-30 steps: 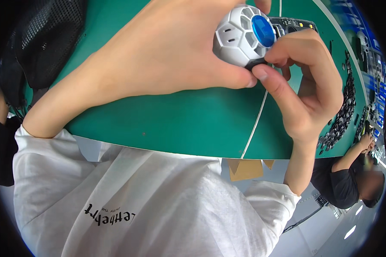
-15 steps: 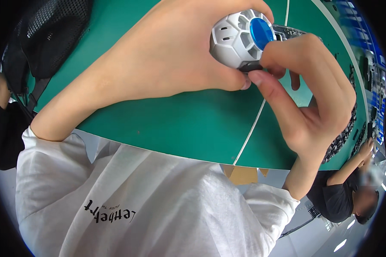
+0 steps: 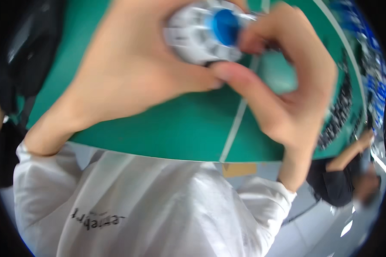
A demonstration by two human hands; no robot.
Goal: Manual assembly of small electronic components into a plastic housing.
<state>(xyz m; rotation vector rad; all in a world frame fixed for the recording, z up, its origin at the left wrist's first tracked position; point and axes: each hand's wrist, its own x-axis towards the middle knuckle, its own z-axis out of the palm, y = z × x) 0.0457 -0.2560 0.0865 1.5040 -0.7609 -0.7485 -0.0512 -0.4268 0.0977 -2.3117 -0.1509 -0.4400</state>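
Note:
A white rounded device (image 3: 186, 36) with honeycomb-like recesses and a shiny blue disc (image 3: 226, 27) is held above the green table, smeared by motion. My left hand (image 3: 131, 68) is closed round its left side, the thumb along the lower edge. My right hand (image 3: 302, 77) is curled at its right side. The right thumb presses near a small dark part at the bottom edge, and the bent forefinger touches beside the blue disc. What else the right fingers hold is hidden.
The green table (image 3: 171, 137) has a pale line across it. Black mesh cloth or a bag (image 3: 28, 51) lies at the left. A heap of small dark parts (image 3: 336, 113) is at the right. Another person in a black sleeve (image 3: 330, 180) works at the far right.
Both hands and the white device have shifted left and slightly up in the picture, now blurred. The grip looks much the same.

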